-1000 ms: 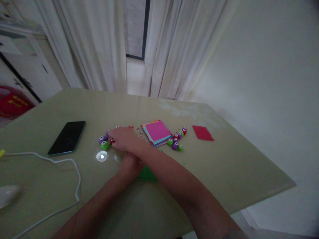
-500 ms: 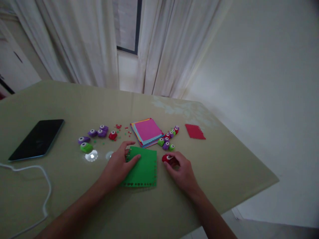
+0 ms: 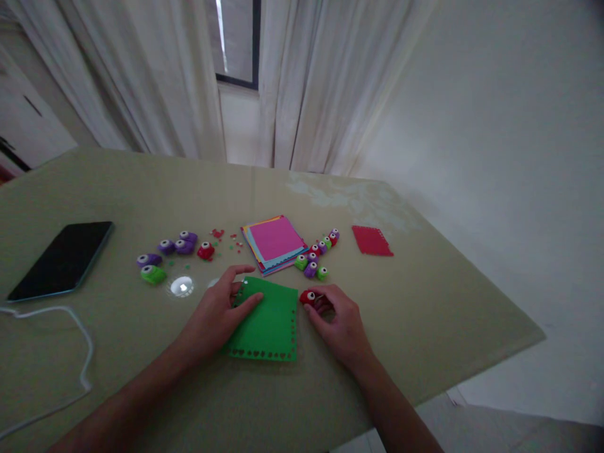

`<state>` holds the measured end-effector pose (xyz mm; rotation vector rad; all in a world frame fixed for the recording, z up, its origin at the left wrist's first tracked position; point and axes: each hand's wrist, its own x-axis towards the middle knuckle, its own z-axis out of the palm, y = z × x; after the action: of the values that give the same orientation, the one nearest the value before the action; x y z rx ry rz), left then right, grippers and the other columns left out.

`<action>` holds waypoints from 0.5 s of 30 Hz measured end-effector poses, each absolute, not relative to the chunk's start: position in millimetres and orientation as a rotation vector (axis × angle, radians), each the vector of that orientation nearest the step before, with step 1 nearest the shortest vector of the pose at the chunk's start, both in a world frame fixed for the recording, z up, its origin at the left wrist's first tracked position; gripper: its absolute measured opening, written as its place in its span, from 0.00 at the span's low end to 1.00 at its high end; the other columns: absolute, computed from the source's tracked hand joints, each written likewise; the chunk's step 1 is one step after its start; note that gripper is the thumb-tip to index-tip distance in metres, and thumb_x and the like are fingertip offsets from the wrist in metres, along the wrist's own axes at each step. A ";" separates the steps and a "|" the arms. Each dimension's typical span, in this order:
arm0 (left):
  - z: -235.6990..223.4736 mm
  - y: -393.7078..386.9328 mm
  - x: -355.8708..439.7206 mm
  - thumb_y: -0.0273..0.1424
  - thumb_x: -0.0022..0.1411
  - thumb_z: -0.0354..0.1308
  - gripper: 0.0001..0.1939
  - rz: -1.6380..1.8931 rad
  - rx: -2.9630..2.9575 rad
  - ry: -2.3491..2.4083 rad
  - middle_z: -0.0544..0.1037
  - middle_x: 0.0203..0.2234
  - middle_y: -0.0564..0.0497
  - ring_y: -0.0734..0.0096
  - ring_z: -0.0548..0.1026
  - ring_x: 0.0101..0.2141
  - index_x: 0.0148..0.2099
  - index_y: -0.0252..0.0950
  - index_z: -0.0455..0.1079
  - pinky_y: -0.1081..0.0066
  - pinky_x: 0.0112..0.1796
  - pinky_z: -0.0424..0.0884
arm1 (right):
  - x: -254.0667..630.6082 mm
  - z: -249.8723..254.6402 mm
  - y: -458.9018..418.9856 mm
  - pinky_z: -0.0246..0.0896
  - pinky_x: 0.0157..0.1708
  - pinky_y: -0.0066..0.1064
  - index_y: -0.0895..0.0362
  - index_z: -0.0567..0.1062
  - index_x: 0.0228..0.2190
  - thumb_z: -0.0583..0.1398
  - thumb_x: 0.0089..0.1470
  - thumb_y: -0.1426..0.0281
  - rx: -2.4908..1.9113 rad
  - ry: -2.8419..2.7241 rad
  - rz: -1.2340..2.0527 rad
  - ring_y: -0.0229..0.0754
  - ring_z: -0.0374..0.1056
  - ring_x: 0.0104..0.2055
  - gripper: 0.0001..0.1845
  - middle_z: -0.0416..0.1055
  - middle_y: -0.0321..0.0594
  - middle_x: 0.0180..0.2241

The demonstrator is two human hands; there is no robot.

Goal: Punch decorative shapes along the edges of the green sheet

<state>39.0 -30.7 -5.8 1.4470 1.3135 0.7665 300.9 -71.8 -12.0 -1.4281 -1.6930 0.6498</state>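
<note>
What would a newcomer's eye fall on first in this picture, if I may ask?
Probably the bright green sheet, front and centre, its edges cut with little holes and held by the left hand. Close by its upper right corner, the right hand holds a small red punch with a big eye. Just beyond lies a pink-topped stack of coloured sheets.

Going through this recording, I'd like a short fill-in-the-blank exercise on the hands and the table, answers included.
1. The left hand holds a sheet coloured ____.
2. The right hand grips a one-eyed gadget coloured ____.
3. The paper stack is ____ on top.
4. The tablet lies near the picture's ____ edge.

Missing words: green; red; pink; left.
</note>
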 end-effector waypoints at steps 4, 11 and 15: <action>-5.6 -31.7 37.9 0.48 0.64 0.63 0.32 0.761 1.430 1.304 0.85 0.37 0.49 0.57 0.82 0.31 0.64 0.42 0.61 0.66 0.27 0.75 | 300.6 -10.6 -73.8 0.75 0.38 0.33 0.55 0.79 0.45 0.65 0.59 0.73 -1.438 -1.768 0.631 0.42 0.76 0.35 0.11 0.78 0.42 0.39; -6.0 -30.2 38.7 0.47 0.64 0.63 0.31 0.775 1.442 1.314 0.85 0.38 0.48 0.56 0.83 0.32 0.64 0.42 0.62 0.66 0.28 0.76 | 299.4 -8.2 -72.9 0.73 0.38 0.32 0.56 0.79 0.45 0.65 0.59 0.74 -1.443 -1.824 0.603 0.41 0.74 0.36 0.11 0.77 0.41 0.39; -6.8 -29.9 38.7 0.45 0.65 0.63 0.29 0.782 1.448 1.300 0.85 0.37 0.48 0.56 0.84 0.33 0.64 0.42 0.62 0.65 0.29 0.76 | 299.1 -8.1 -73.3 0.73 0.39 0.33 0.56 0.78 0.46 0.66 0.59 0.73 -1.441 -1.855 0.596 0.42 0.74 0.37 0.12 0.77 0.41 0.40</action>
<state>38.7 -29.9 -6.8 1.4477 1.3000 0.7825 299.1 -73.3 -8.1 -1.4409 -1.8550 0.5965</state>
